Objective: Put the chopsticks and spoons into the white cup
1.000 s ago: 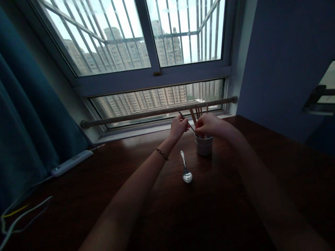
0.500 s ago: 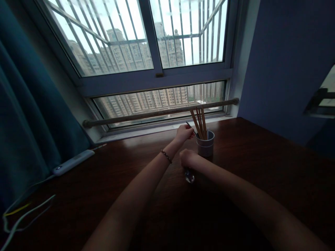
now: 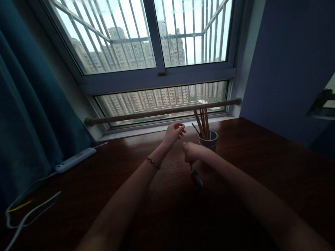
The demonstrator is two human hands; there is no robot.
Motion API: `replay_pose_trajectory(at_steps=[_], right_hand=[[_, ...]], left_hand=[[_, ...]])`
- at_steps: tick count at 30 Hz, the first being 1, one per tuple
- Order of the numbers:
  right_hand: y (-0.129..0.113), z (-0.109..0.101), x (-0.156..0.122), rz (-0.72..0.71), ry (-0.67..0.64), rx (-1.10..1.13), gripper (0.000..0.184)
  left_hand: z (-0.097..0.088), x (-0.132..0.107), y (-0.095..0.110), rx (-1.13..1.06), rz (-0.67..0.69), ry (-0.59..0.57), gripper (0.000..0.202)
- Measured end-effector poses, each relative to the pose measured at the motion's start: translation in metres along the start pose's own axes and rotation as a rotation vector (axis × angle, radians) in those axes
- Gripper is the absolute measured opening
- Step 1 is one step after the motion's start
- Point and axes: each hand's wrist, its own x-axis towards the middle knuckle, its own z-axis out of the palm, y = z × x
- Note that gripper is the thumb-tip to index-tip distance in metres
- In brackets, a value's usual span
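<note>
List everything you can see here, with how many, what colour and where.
cup: one, pale grey, on the table near the window
chopsticks: several, brown, standing in the cup
spoon: one, metal, bowl hanging down from the right hand
table: one, dark brown wood
power strip: one, white, on the table at left
cables: a few, pale and yellow, at lower left
rod: one, brown, along the window sill
curtain: one, dark teal, left side
window: barred, buildings outside
bracelet: one, on the left wrist
left hand: open, holding nothing, beside the cup
right hand: closed on the spoon handle
</note>
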Motion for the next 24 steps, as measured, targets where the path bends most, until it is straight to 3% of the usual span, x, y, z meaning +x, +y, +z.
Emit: replay_pose_trajectory(at_steps=[3,5,7,10,12,13,15,19,22,24], right_hand=[[0.010,-0.028,-0.025,-0.036,0.025,0.161,0.041],[0.021,-0.047,-0.041,-0.040,0.161,0.401,0.038],[0.035,-0.065,-0.053,-0.030,0.431,0.560,0.033],[0.061,-0.082,-0.061,0.079,0.985,0.561,0.033],[0.079,-0.086,-0.060,0.176,1.213,0.497,0.035],[0.086,-0.086,-0.058,0.229,1.257,0.460,0.036],[0.098,-0.084,-0.052,0.347,1.255,0.392,0.038],[0.109,-0.079,-0.036,0.590,1.092,0.247,0.046],[0.116,-0.076,-0.023,0.648,0.968,0.187,0.056],[0.120,-0.074,-0.017,0.663,0.888,0.150,0.052]], left_hand=[[-0.031,-0.015,-0.019,0.012,0.058,0.143,0.030],[-0.044,-0.032,-0.038,0.039,0.069,0.182,0.029],[-0.049,-0.051,-0.060,0.079,0.068,0.158,0.028],[-0.045,-0.080,-0.089,0.170,0.066,0.092,0.024],[-0.040,-0.094,-0.101,0.234,0.082,0.046,0.023],[-0.038,-0.099,-0.105,0.260,0.096,0.024,0.023],[-0.035,-0.105,-0.108,0.294,0.126,-0.006,0.023],[-0.037,-0.110,-0.107,0.320,0.152,-0.017,0.025],[-0.040,-0.112,-0.107,0.327,0.153,-0.005,0.026],[-0.041,-0.112,-0.108,0.328,0.154,0.008,0.026]])
